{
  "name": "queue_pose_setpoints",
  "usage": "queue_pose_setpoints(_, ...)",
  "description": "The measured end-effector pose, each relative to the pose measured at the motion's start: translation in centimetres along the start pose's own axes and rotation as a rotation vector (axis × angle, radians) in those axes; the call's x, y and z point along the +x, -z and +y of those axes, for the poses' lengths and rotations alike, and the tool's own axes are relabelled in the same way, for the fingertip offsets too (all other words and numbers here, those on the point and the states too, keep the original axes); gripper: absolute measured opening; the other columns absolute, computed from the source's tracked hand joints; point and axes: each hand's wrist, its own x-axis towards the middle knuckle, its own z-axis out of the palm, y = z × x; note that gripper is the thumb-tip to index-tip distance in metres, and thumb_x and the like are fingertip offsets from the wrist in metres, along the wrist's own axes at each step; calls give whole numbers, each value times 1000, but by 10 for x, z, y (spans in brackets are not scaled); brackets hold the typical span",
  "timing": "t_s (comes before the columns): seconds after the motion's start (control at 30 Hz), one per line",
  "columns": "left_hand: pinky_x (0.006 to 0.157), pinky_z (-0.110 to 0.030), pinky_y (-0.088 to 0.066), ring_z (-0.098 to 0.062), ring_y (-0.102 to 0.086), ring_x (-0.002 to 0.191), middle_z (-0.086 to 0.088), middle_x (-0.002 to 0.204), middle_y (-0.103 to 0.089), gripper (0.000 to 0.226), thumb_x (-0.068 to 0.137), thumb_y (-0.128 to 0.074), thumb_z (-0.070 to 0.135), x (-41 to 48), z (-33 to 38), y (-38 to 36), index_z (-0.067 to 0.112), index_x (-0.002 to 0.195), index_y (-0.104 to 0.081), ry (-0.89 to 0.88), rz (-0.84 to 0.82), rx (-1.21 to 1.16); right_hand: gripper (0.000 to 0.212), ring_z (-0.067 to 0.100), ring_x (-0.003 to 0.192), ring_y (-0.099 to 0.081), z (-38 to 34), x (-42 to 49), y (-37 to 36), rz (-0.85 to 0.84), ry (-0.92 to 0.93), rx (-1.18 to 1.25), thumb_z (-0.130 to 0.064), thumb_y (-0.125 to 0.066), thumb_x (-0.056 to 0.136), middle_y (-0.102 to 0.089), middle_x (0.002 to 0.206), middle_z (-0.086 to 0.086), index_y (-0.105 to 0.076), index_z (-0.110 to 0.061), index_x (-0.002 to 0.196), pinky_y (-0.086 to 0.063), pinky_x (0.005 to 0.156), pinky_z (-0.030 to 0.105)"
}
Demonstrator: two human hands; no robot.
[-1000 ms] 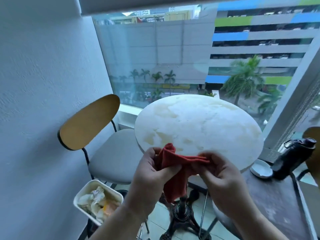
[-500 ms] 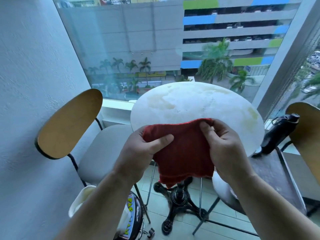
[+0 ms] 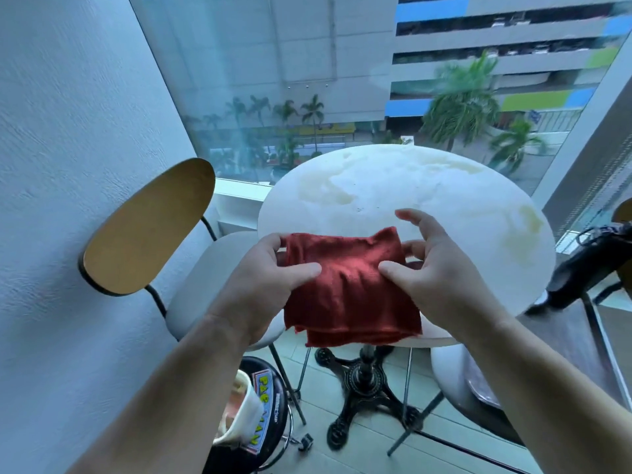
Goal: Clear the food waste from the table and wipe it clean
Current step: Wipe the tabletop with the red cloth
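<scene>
Over the near edge of the table (image 3: 444, 200), a folded red cloth (image 3: 349, 292) is held up between both hands, its lower hem hanging just past the rim. Whether it touches the tabletop cannot be told. Its left side is pinched by the left hand (image 3: 263, 289), with the thumb laid across the front and the fingers curled behind the upper corner. Its right side is pinched by the right hand (image 3: 444, 285), the thumb pressed on the front and the lower fingers tucked behind the edge, while the index finger (image 3: 415, 218) is lifted clear and spread above the fabric. The round white top is marked by yellowish stains (image 3: 328, 191) at the far left and along the right side, and a few dark specks are seen near the middle. It is carried on a black pedestal (image 3: 366, 384) set on a tiled floor. To the left, a chair (image 3: 147, 227) with a tan backrest and a grey seat is placed against a white wall (image 3: 68, 165). Below the left forearm, a black stool (image 3: 273, 415) printed with "PAC-MAN" is seen, and a white container (image 3: 246, 412) is seen at its left edge, its pale contents too blurred to be named. At the right, a dark bottle (image 3: 588, 271) is seen just beside the table's rim. Beyond the table, a window (image 3: 307, 80) is filled by palm trees and a multi-storey building.
</scene>
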Motion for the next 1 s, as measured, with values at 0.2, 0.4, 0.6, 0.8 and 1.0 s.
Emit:
queue_pose_setpoints(0.2,61,-31,-62,-23,-77,79,-4,94,-79,42,87,-80,-1,12,1,0,25,118,-64,-200,149,118,59,12,70,-70,-2,-1,1,136,104,-155,-16,-79,89,-73,97,-12,-52,-47,132,-61,76,38)
queue_pose_setpoints(0.4,73,-30,-62,-6,-69,80,12,104,-72,49,83,-83,6,27,-9,1,24,123,-63,-538,240,635,44,11,78,-66,3,5,-10,191,130,-486,-16,-81,82,-70,102,-12,-67,-33,120,-57,81,38)
queue_pose_setpoints(0.6,96,-24,-50,-18,-63,103,4,112,-71,31,79,-83,15,15,-13,-3,17,109,-76,-825,110,943,33,21,112,-60,5,-11,-18,267,348,-660,-13,-85,81,-64,126,-1,-77,-21,112,-52,97,42)
queue_pose_setpoints(0.8,95,-38,-50,-15,-62,100,15,107,-69,28,86,-65,42,15,-30,-6,27,107,-74,-722,42,1064,28,11,115,-59,1,-13,-36,-9,323,-703,-30,-59,93,-68,124,-15,-75,-29,116,-53,101,34)
queue_pose_setpoints(1.0,100,-40,-47,-14,-64,107,15,113,-71,30,88,-65,45,7,-41,0,27,108,-78,-742,80,1026,36,22,117,-61,-20,-8,-45,49,166,-803,-38,-57,89,-66,133,-5,-72,-27,120,-49,105,38)
